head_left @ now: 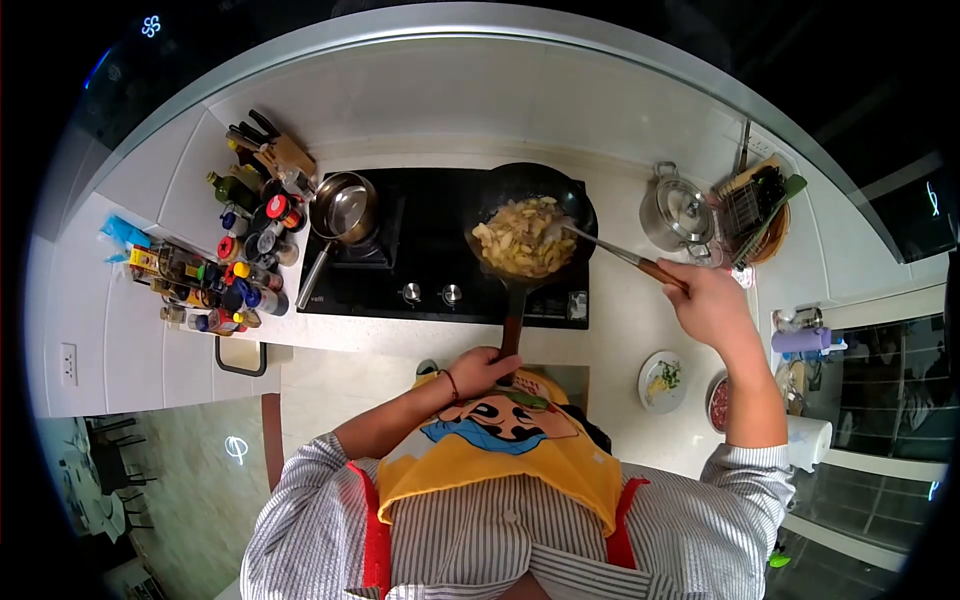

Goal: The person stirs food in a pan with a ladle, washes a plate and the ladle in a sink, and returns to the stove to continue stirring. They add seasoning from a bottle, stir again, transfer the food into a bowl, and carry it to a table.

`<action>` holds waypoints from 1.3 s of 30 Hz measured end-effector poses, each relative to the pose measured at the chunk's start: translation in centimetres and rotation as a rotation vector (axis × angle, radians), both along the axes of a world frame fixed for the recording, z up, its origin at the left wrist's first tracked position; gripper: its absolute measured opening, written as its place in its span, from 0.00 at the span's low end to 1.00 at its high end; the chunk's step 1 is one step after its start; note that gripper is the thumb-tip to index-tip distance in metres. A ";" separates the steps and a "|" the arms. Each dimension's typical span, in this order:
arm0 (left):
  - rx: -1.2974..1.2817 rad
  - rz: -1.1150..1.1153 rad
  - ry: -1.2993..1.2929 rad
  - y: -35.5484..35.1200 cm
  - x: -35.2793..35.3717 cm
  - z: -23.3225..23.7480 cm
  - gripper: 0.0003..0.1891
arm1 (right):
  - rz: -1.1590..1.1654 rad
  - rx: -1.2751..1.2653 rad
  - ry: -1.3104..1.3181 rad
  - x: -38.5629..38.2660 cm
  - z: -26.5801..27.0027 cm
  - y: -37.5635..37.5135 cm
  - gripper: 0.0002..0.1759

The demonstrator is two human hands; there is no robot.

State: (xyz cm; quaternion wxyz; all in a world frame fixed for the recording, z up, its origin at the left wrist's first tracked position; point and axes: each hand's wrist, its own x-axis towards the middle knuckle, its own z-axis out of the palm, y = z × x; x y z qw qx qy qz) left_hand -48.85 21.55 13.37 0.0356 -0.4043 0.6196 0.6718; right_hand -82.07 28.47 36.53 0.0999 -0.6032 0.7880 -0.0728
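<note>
A dark wok sits over the right side of the black stove, holding sliced, yellowish-brown food. My left hand is closed around the wok's wooden handle, close to my apron. In my right hand is a spatula with a metal shaft and a wooden grip. Its head reaches into the food at the right of the wok, partly hidden by the slices.
A saucepan stands on the stove's left side. Bottles and jars crowd the left counter, near a knife block. To the right are a lidded steel pot, a plate with chopped greens and a bowl of red meat.
</note>
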 end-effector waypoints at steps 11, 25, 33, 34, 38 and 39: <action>0.009 -0.018 -0.011 -0.3 0.0 1.1 0.29 | -0.038 0.023 0.064 0.0 -9.5 -1.6 0.20; -0.002 -0.024 0.005 -0.2 -0.3 1.3 0.29 | -0.227 -0.016 -0.342 0.5 -13.9 -1.7 0.21; 0.031 -0.023 -0.008 -0.3 -0.3 1.9 0.29 | -0.174 -0.041 -0.238 -0.7 -13.5 -1.0 0.22; 0.031 -0.027 -0.005 -0.2 -0.5 1.4 0.29 | -0.179 -0.042 -0.236 0.1 -13.7 -1.3 0.22; 0.030 0.001 0.028 0.0 -0.4 0.9 0.28 | -0.127 -0.009 -0.371 1.7 -13.4 -1.3 0.22; 0.031 0.010 0.026 0.0 -0.3 1.2 0.28 | -0.155 0.074 -0.366 1.4 -12.0 -0.9 0.23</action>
